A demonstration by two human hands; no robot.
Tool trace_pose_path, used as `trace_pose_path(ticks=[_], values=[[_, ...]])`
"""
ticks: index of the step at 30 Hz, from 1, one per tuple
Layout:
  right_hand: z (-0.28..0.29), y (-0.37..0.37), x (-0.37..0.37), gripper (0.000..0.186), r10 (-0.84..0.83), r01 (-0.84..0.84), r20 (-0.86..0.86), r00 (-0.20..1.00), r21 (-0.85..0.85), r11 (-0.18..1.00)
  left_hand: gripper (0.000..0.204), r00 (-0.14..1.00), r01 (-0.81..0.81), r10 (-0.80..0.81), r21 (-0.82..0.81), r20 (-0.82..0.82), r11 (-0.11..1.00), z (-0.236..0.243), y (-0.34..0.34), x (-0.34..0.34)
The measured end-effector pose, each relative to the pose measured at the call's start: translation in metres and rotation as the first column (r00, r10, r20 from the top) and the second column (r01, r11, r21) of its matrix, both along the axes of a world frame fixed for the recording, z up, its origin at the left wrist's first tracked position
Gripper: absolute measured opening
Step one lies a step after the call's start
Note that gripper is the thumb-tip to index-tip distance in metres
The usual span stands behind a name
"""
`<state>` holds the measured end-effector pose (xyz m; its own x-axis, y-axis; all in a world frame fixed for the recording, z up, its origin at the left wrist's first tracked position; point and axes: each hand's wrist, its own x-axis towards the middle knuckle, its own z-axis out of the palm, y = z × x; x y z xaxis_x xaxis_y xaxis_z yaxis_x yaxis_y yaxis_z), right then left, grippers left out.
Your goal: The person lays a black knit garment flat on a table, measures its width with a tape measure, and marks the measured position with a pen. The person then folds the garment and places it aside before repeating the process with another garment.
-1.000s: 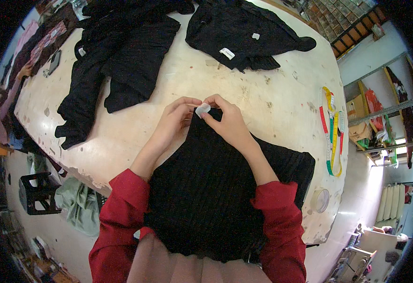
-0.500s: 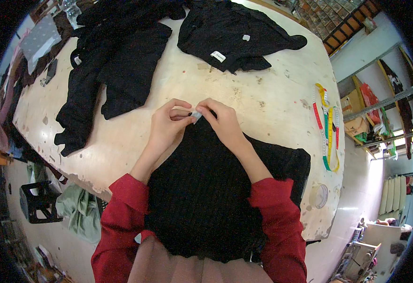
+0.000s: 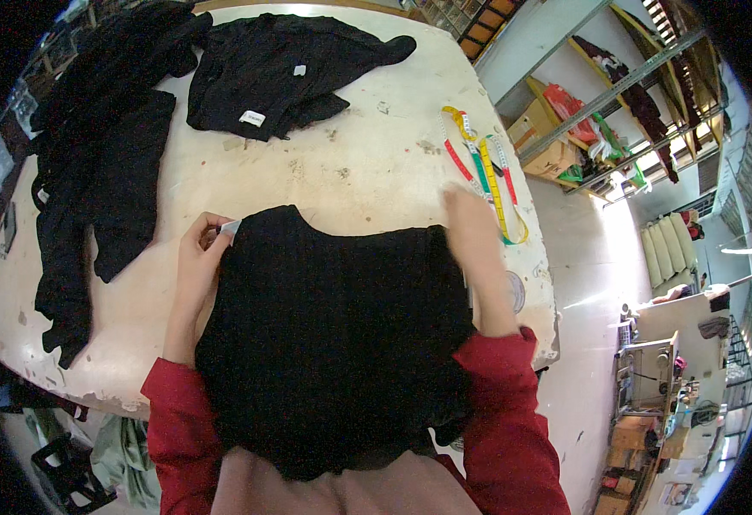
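A black ribbed knit garment (image 3: 337, 330) is spread in front of me, its lower edge near my lap and a curved dip along its far edge. At its far left corner my left hand (image 3: 197, 257) is closed, with thumb and fingers pinching a small pale tag (image 3: 231, 230) beside the fabric. My right hand (image 3: 472, 225) is at the garment's far right corner, just left of the tape measure. It is smeared by motion, so its fingers and any hold on the fabric cannot be made out.
A multicoloured tape measure (image 3: 491, 180) lies on the worn pale table (image 3: 354, 184), with a roll of tape (image 3: 516, 293) near the right edge. Black garments (image 3: 260, 73) with white labels lie across the far side, and more black clothing (image 3: 105, 180) lies at the left.
My hands have moved apart from their meeting point at the tag; the left keeps the tag, the right has gone to the garment's right corner. The garment's far edge is now spread wider. The view has shifted right.
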<state>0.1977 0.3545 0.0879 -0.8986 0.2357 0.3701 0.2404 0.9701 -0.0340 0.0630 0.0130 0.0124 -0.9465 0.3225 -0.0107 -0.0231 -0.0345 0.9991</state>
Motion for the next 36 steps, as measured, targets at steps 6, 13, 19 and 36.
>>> trace_pose_path(ticks=[6,13,19,36], values=[[-0.049,0.035,0.079,0.032,-0.365,0.399,0.314,0.877,-0.053,0.915,0.009,0.986,0.008,-0.020,-0.076,-0.167,0.997,0.001,0.004,0.001],[-0.033,0.036,0.062,0.026,-0.377,0.111,-0.361,0.853,-0.581,0.806,0.014,0.992,-0.014,0.003,0.086,0.129,0.996,0.016,0.000,0.012],[-0.071,0.065,0.067,0.037,-0.278,0.170,-0.468,0.839,-0.261,0.950,0.018,0.994,0.058,-0.061,0.035,0.091,0.998,0.016,0.008,0.010],[-0.016,-0.195,-0.127,0.033,0.149,-0.256,-0.373,0.916,-0.828,-0.499,0.022,0.991,-0.026,0.007,0.140,0.134,0.990,-0.011,-0.005,-0.007]])
